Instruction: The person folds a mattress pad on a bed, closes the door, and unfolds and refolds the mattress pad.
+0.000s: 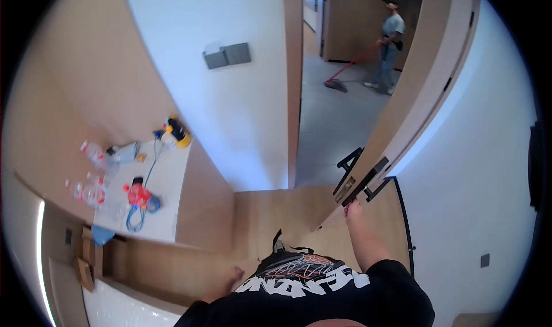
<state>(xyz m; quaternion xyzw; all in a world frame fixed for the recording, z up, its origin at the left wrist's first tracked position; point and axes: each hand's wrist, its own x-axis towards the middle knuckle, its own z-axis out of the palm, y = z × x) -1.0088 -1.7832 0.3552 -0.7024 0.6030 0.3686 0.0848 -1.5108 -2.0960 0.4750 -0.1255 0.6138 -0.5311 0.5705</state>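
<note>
My right hand [353, 210] is closed at the edge of the wooden door [397, 114], just below its dark lock plate. A black lever handle [376, 189] sticks out on the near face, beside the hand, and another black handle [348, 159] shows on the far face. The door stands ajar, its edge turned towards me. Low at my left side hangs my left hand [236, 274], small and blurred, over the wooden floor. It touches nothing that I can see, and its fingers are not clear.
On the left, a white counter [167, 180] holds several plastic bottles [92, 195], a red and blue tool [141, 196] with a cord, and a black-and-yellow bottle [178, 133]. Beyond the doorway a person [391, 45] holds a red-handled mop [336, 85]. Grey switch boxes [227, 55] sit on the wall.
</note>
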